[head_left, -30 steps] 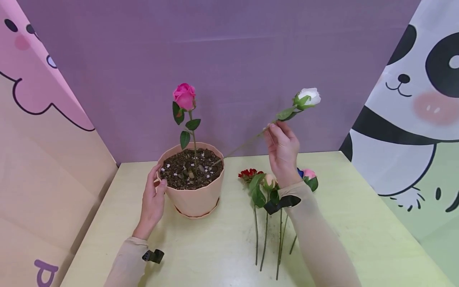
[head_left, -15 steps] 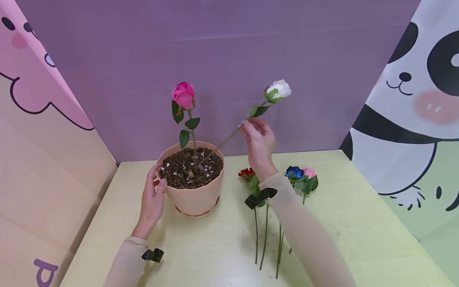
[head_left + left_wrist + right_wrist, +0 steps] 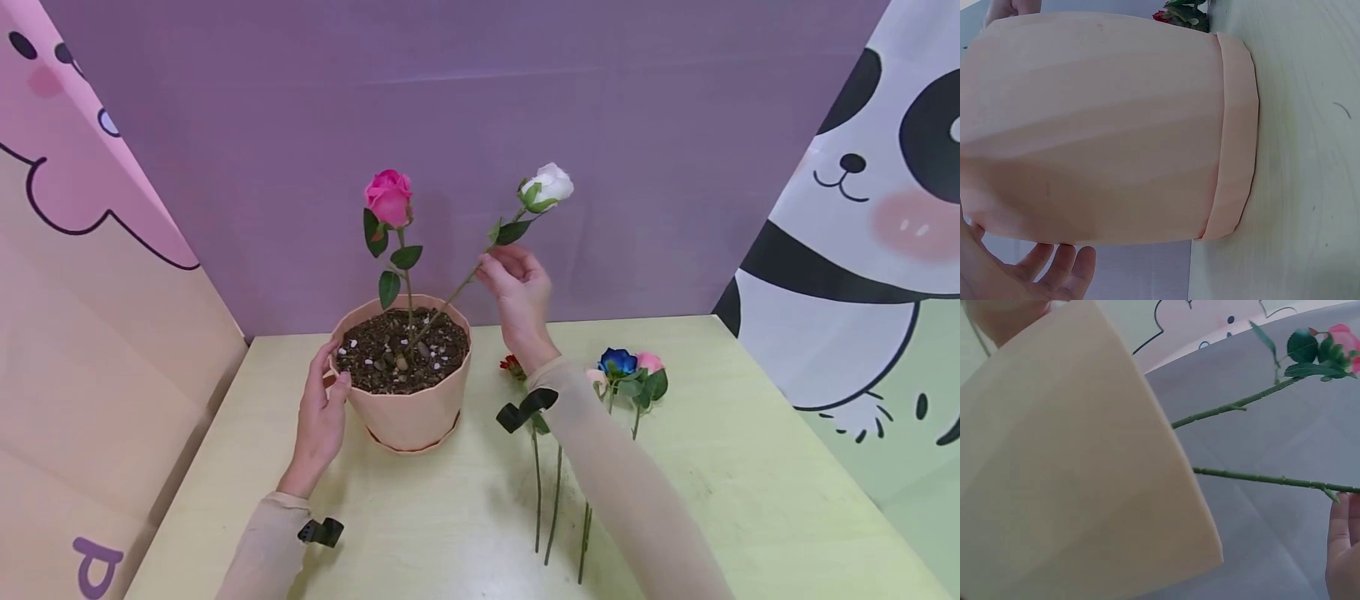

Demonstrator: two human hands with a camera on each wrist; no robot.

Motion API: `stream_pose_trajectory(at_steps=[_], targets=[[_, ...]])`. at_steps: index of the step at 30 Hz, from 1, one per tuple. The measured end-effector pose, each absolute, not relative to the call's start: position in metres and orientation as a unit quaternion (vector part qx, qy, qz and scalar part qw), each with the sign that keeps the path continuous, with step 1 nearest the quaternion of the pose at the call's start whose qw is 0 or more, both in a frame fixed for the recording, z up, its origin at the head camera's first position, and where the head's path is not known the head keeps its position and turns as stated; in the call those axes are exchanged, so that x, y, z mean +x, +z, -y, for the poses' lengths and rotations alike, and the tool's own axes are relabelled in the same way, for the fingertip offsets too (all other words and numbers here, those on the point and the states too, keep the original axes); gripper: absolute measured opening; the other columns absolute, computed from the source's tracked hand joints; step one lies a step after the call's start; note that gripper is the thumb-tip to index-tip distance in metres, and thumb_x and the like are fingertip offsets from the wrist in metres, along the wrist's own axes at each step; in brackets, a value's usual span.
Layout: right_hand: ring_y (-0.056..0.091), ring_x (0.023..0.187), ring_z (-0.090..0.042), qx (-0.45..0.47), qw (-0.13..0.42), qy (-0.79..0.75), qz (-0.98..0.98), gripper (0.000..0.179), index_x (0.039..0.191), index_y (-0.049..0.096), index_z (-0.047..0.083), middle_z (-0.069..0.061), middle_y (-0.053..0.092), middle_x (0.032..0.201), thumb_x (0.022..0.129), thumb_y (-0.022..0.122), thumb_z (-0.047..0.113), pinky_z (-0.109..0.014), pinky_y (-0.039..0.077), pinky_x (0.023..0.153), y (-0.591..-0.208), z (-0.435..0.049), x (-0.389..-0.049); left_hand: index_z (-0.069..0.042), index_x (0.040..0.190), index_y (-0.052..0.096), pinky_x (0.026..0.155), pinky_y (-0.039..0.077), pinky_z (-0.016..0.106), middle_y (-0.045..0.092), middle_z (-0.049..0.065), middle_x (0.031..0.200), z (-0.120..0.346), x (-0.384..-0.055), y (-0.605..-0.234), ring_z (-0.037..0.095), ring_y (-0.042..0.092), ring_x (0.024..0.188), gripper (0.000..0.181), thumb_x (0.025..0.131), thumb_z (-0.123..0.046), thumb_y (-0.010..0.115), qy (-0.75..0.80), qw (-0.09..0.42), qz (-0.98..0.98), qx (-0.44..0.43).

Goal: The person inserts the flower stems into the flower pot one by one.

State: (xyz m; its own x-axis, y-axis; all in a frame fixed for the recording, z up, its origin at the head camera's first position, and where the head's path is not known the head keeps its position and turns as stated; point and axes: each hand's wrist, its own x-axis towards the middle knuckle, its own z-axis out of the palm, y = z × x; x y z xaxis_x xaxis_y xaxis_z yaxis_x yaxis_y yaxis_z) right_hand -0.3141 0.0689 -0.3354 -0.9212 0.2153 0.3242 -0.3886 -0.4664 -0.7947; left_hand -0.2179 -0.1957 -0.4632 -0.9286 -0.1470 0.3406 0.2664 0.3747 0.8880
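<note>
The left hand (image 3: 318,417) is spreading its fingers and thumb against the side and rim of the pot (image 3: 405,421). The right hand (image 3: 521,304) is pinching the stem of the white rose (image 3: 549,185) just below its leaves. This stem is slanting down over the pot's rim to the soil (image 3: 367,354), its lower end lying close beside the stem of the magenta rose (image 3: 388,198), which is standing nearly upright; whether the tip is penetrating the soil cannot be told. In the right wrist view, the pot's wall is hiding both lower stems. The pot is resting in a saucer (image 3: 420,448) on the table (image 3: 442,525). To the pot's right, the right sleeve (image 3: 622,475) and its black band (image 3: 528,408) are partly covering the loose flowers: a red flower (image 3: 513,367), a blue flower (image 3: 618,362) and a pink flower (image 3: 650,362) are showing past the arm. A purple backdrop (image 3: 480,108) is rising behind, and a panda panel (image 3: 832,267) is flanking the table's right side.
</note>
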Motion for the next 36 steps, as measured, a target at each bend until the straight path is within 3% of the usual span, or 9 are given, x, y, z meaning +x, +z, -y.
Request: stream_pose_trajectory(at_steps=[8,14,17,23,29,33,36], targets=[[0.077,0.088,-0.009,0.173,0.179,0.802,0.543,0.024,0.108,0.066,0.009,0.006,0.081,0.094,0.095,0.069,-0.011,-0.026,0.062,0.081,-0.334,-0.059,-0.312,-0.022,0.169,0.027,0.109,0.042,0.063,0.03,0.012,0.174,0.198,-0.216,-0.462,0.044,0.042,0.138,0.056,0.115,-0.028,0.039,-0.56,0.179,0.808,-0.028],[0.078,0.095,-0.009,0.218,0.187,0.739,0.61,0.028,0.124,0.064,-0.002,-0.023,0.078,0.114,0.097,0.071,-0.006,-0.028,0.063,0.085,-0.337,-0.048,-0.308,-0.022,0.169,0.028,0.108,0.042,0.062,0.031,0.014,0.173,0.197,-0.215,-0.461,0.044,0.042,0.137,0.056,0.115,-0.027,0.039,-0.566,0.18,0.804,-0.026],[0.08,0.099,-0.017,0.229,0.19,0.705,0.643,0.025,0.127,0.066,-0.005,-0.028,0.076,0.119,0.103,0.066,0.002,-0.035,0.064,0.087,-0.34,-0.044,-0.307,-0.022,0.169,0.028,0.108,0.042,0.062,0.031,0.014,0.173,0.196,-0.216,-0.461,0.043,0.042,0.138,0.055,0.115,-0.028,0.039,-0.568,0.178,0.804,-0.025],[0.079,0.097,-0.036,0.231,0.182,0.595,0.748,0.04,0.128,0.068,0.001,-0.019,0.079,0.112,0.116,0.043,0.03,-0.047,0.063,0.085,-0.335,-0.044,-0.302,-0.023,0.168,0.028,0.109,0.042,0.063,0.031,0.015,0.172,0.195,-0.217,-0.461,0.043,0.042,0.138,0.055,0.115,-0.028,0.04,-0.566,0.174,0.805,-0.028],[0.075,0.106,-0.034,0.188,0.191,0.438,0.858,0.052,0.123,0.072,0.007,-0.013,0.079,0.115,0.117,0.034,0.042,-0.048,0.058,0.093,-0.326,-0.056,-0.3,-0.019,0.168,0.028,0.109,0.041,0.063,0.032,0.014,0.173,0.193,-0.217,-0.462,0.045,0.044,0.138,0.056,0.115,-0.028,0.041,-0.562,0.181,0.806,-0.038],[0.074,0.081,-0.036,0.194,0.147,0.499,0.831,0.041,0.112,0.07,0.007,-0.022,0.076,0.095,0.113,0.049,0.042,-0.051,0.059,0.075,-0.324,-0.061,-0.299,-0.02,0.168,0.028,0.109,0.042,0.063,0.031,0.013,0.173,0.193,-0.217,-0.462,0.044,0.044,0.138,0.055,0.115,-0.028,0.04,-0.559,0.181,0.808,-0.035],[0.072,0.067,-0.034,0.211,0.104,0.575,0.784,0.031,0.111,0.066,0.003,-0.029,0.073,0.09,0.11,0.059,0.034,-0.046,0.062,0.064,-0.325,-0.061,-0.299,-0.021,0.168,0.029,0.109,0.041,0.064,0.031,0.013,0.173,0.194,-0.218,-0.462,0.044,0.044,0.138,0.055,0.115,-0.028,0.04,-0.558,0.183,0.809,-0.034]])
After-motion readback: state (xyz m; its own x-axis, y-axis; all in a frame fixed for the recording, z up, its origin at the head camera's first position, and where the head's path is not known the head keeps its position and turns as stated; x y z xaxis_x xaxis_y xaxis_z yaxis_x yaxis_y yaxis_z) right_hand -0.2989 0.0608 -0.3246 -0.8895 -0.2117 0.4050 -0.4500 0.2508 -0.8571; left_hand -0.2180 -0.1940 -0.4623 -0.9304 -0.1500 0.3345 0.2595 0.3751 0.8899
